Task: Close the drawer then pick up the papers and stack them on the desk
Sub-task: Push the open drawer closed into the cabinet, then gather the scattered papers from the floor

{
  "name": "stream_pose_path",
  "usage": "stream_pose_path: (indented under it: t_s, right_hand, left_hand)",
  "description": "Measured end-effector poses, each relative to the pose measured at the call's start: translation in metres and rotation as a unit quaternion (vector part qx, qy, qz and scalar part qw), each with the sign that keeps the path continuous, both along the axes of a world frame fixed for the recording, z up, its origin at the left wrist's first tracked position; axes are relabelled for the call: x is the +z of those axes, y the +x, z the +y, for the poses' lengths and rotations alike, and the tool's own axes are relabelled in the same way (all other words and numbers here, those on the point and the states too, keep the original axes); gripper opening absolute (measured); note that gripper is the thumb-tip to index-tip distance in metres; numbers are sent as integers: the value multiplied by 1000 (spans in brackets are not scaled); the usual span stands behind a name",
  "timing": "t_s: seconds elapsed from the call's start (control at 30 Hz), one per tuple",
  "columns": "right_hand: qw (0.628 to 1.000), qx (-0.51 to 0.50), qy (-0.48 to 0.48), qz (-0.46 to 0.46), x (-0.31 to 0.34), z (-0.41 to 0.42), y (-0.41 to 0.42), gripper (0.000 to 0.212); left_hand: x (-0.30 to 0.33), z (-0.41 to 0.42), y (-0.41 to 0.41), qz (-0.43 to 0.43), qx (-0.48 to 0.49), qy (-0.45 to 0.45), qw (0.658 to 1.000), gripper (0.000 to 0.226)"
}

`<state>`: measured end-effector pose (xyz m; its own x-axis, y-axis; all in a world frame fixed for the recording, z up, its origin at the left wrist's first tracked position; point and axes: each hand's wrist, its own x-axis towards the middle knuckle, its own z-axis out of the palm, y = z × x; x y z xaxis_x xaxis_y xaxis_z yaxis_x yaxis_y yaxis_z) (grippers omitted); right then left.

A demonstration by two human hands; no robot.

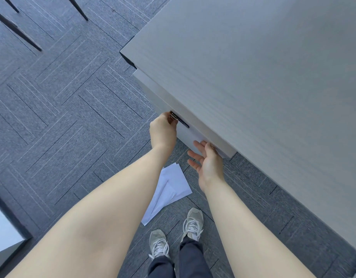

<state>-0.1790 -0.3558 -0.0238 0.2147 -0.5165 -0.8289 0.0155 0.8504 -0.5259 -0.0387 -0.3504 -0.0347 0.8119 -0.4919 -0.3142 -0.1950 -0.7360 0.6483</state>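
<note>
The left hand (163, 130) is gripping the drawer (185, 135) handle while the open right hand (208, 163) is pressing its front; next, gathering the papers (169, 189) lying on the floor beneath.

The worktop (263, 77) is pale grey with a fine wood grain. The drawer (185, 121) front has the same grey, and its handle (179, 120) is black. The papers (169, 189) are white. The carpet (62, 107) is blue-grey with thin line patterns. The shoes (193, 221) are light grey with white laces, and the trousers (183, 261) are dark navy.
</note>
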Motion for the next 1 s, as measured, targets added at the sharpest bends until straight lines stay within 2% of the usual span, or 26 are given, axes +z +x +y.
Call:
stream_pose_path:
  t_s: [0.17, 0.27, 0.33, 0.4, 0.53, 0.6, 0.73, 0.8, 0.87, 1.0]
  right_hand:
    - [999, 24, -20, 22, -2, -1, -2, 26]
    - [999, 21, -25, 27, -3, 0, -1, 29]
    - [999, 16, -26, 26, -2, 0, 0, 29]
    - [999, 16, -31, 24, -3, 1, -1, 30]
    - [997, 40, -52, 42, -4, 8, 0, 29]
    - [992, 86, -61, 72, -2, 19, 5, 31]
    - [977, 158, -64, 132, -3, 72, 23, 30]
    - [973, 164, -60, 153, -9, 111, 35, 30]
    - [969, 168, -56, 173, -22, 153, 46, 26]
    - [965, 170, -23, 198, -74, 231, 67, 23]
  left_hand:
    - [-9, 5, 6, -102, -124, 61, 985, 28]
    - [-10, 6, 5, -112, -137, 77, 981, 34]
    - [-12, 6, 6, -74, -115, 69, 988, 29]
    - [-16, 6, 11, 0, -88, 33, 996, 27]
    - [-14, 18, 22, 131, -87, -6, 987, 37]
    - [-12, 48, 25, 154, -90, 18, 984, 46]
    - [-17, 156, 42, 135, -101, 61, 984, 25]
    - [-29, 212, 61, 141, -80, 80, 983, 23]
    - [-49, 262, 82, 159, -60, 106, 980, 31]
    - [-98, 337, 124, 173, -85, 159, 968, 32]
